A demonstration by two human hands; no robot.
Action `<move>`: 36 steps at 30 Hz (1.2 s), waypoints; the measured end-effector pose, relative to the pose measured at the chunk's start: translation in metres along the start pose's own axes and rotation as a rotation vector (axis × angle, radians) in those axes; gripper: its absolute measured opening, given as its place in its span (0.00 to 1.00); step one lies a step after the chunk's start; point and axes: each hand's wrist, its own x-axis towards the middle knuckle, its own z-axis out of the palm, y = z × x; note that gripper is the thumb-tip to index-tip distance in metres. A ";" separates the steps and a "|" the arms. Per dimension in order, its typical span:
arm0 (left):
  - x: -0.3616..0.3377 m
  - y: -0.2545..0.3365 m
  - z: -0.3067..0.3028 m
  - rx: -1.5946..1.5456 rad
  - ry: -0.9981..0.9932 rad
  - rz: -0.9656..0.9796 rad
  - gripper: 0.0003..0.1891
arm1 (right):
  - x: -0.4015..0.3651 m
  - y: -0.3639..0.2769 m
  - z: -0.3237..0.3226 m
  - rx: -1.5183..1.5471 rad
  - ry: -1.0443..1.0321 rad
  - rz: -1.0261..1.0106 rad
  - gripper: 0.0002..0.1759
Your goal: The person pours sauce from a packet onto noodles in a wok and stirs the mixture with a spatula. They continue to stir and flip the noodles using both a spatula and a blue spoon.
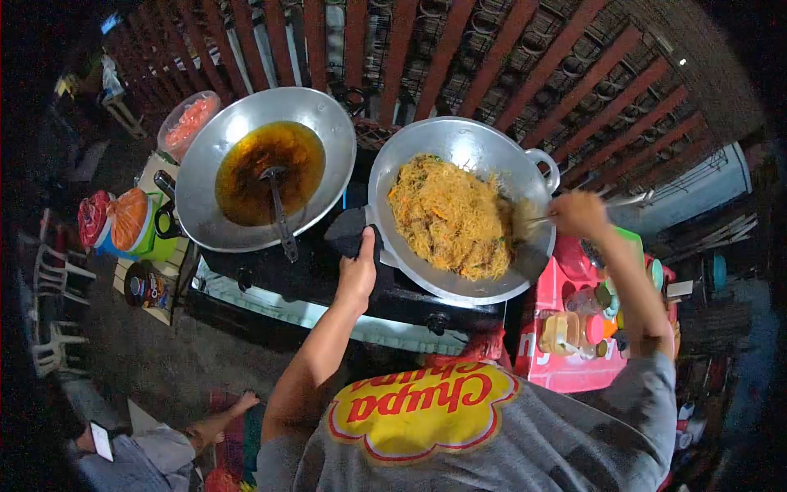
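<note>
The noodles [447, 217], yellow with bits of orange and green, are heaped in the right wok [463, 139], which sits on the black stove [332, 303]. My right hand [578, 215] is closed around the handle of a utensil [537, 220]; its far end is blurred at the right edge of the heap. My left hand [357, 279] grips a dark cloth [348, 232] against the near left side of the same wok.

Just left of that, the other wok [329, 152] holds dark amber liquid [262, 156], with a ladle [280, 209] resting in it, its handle over the near rim. A clear tub [188, 123] of pinkish-orange pieces stands beyond its left side. To my right, jars [592, 330] stand on a red-covered table [566, 373]. Reddish slats [398, 57] rise on the far side of the stove. Near left, a person [152, 463] sits with a lit phone [102, 440].
</note>
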 end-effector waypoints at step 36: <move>0.000 0.005 -0.008 -0.079 -0.089 -0.113 0.26 | -0.008 0.002 -0.032 -0.114 -0.005 0.134 0.07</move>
